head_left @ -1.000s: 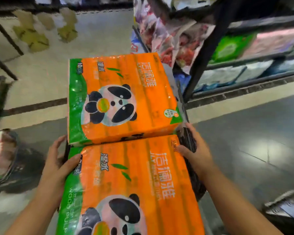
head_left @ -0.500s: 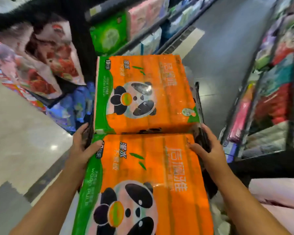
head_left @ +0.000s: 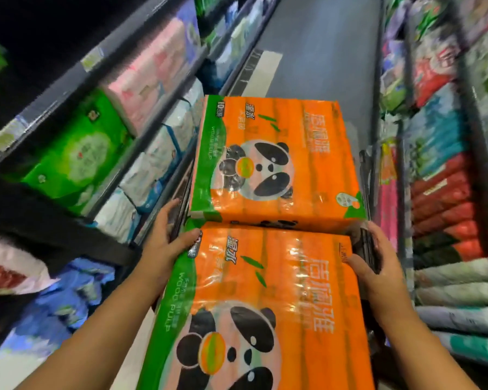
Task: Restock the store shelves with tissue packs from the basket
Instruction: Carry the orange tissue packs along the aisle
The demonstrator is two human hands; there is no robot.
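A person carries a loaded black plastic basket [head_left: 368,246] into a store aisle; a second ago the view faced open pale floor at the shelf end, and the turn now puts stocked shelving on both sides, which suggests shelving can soon begin. At left, dark metal shelves [head_left: 141,68] hold green, pink and white tissue packs. The left hand [head_left: 164,243] grips the basket's left rim, thumb pressed on the near orange-and-green plastic-wrapped panda tissue pack [head_left: 265,305]. Beyond it, touching, lies a second matching orange panda pack [head_left: 276,161]; both still rest on the basket, none yet shelved. The right hand [head_left: 378,280] clasps the basket's right rim, fingers curled. At far right stand the blurred right-hand shelves [head_left: 445,192] of red and pale packs.
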